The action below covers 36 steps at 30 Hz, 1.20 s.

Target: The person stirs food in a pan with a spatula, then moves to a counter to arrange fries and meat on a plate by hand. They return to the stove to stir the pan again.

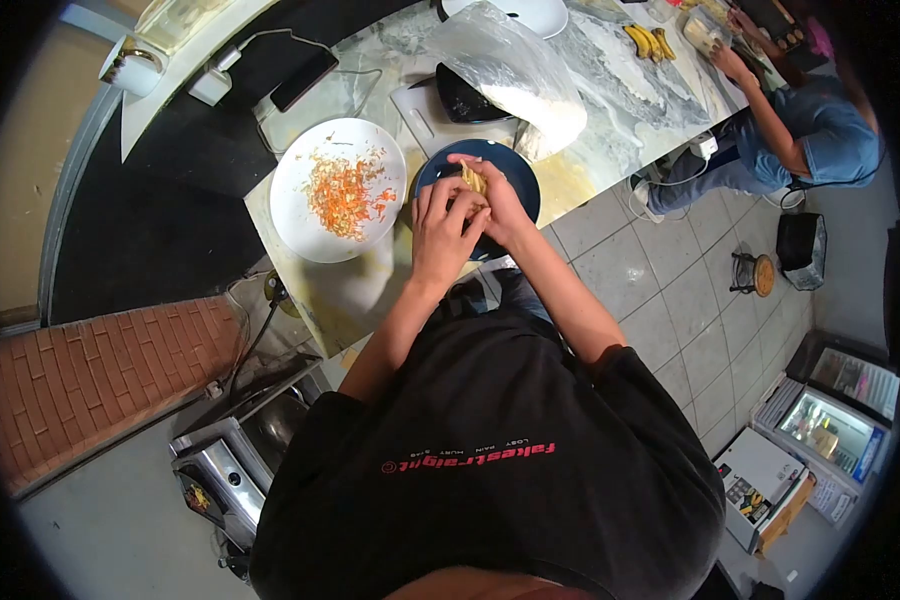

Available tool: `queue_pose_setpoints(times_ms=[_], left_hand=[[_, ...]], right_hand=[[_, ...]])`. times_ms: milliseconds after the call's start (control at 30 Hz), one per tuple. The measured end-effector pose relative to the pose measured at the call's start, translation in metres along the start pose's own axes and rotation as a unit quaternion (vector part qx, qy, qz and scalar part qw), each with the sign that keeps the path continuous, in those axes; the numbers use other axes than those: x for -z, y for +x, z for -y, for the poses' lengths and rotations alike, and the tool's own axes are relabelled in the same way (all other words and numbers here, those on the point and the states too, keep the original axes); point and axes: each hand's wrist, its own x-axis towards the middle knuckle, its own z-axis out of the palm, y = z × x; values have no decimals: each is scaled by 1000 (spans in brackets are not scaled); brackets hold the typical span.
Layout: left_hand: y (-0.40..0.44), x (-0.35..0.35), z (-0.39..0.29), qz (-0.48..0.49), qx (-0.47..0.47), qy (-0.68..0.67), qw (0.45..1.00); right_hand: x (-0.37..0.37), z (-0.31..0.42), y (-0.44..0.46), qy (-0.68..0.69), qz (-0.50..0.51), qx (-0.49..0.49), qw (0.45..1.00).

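Note:
Above a dark blue plate (527, 180), my two hands are close together on a small yellowish, folded piece (473, 178) that looks like food; its exact kind is unclear. My right hand (502, 205) cups it from the right, fingers curled around it. From the left, my left hand (442, 222) bends its fingers over the same piece, and the fingertips are partly hidden against the right hand. Just left of the hands, a white plate (288, 215) bears a heap of shredded orange and pale vegetables (348, 195).
Behind the blue plate are a black tray (460, 98), a white board (415, 110) and a clear plastic bag (510, 60). A phone (305, 78) lies at back left. Bananas (650, 43) and a co-worker in a blue shirt (825, 130) are farther right.

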Motion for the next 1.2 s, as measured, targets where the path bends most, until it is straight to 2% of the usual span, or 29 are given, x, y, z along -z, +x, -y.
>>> queue_pose_setpoints(times_ms=[333, 500, 633, 700, 733, 800, 1033, 1200], left_hand=[[-4, 1, 0, 8, 24, 1, 1000], [-3, 5, -1, 2, 24, 18, 1000], [-8, 10, -2, -4, 24, 9, 1000], [-12, 12, -1, -1, 25, 1, 1000], [-14, 12, 0, 2, 27, -7, 1000], [-16, 13, -1, 4, 32, -6, 999], [-9, 6, -6, -9, 20, 6, 1000], [-2, 0, -4, -3, 36, 31, 999]], right_hand=[[-4, 2, -2, 16, -2, 11, 1000], [-4, 1, -1, 48, 42, 6, 998], [0, -2, 5, 75, 9, 4, 997], [12, -6, 10, 120, 97, -17, 988], [13, -7, 11, 121, 97, -17, 988], [12, -8, 10, 151, 36, -3, 988], [2, -8, 7, 185, -32, -27, 982], [28, -18, 18, 235, 115, -34, 965]])
